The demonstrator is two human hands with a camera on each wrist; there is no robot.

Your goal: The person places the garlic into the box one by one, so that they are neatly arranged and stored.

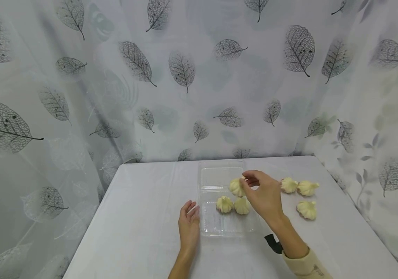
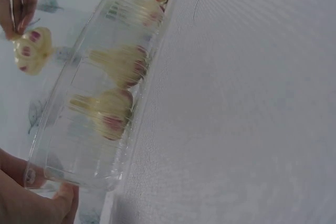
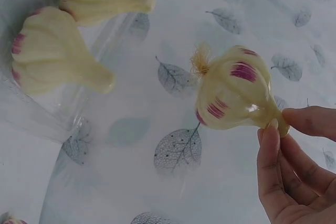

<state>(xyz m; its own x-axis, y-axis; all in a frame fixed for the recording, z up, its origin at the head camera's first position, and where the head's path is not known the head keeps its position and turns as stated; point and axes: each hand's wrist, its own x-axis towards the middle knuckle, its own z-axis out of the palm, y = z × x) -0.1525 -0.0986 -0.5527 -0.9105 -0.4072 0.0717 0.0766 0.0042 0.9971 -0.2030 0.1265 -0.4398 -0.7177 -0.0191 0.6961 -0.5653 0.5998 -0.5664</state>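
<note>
My right hand [image 1: 263, 193] pinches a garlic bulb [image 1: 236, 187] by its stem, above the clear plastic box [image 1: 216, 228]. In the right wrist view, thumb and fingertips [image 3: 270, 142] meet on that stem, and the bulb [image 3: 233, 90] shows purple streaks and a root tuft. Two more garlic bulbs [image 1: 224, 204] [image 1: 242, 205] sit side by side in the box's near half. At the box's left side is my left hand [image 1: 189, 226], its fingers loosely extended at the wall. The left wrist view shows this hand [image 2: 31, 198] touching the box's corner, partly seen through the plastic.
Right of the box, several garlic bulbs [image 1: 289, 185] [image 1: 308, 188] [image 1: 306, 209] lie on the white table [image 1: 143, 217]. The box's clear lid [image 1: 221, 176] lies folded back at the far side. A leaf-print curtain [image 1: 199, 97] hangs behind the table. Something black [image 1: 273, 244] shows beside the right wrist.
</note>
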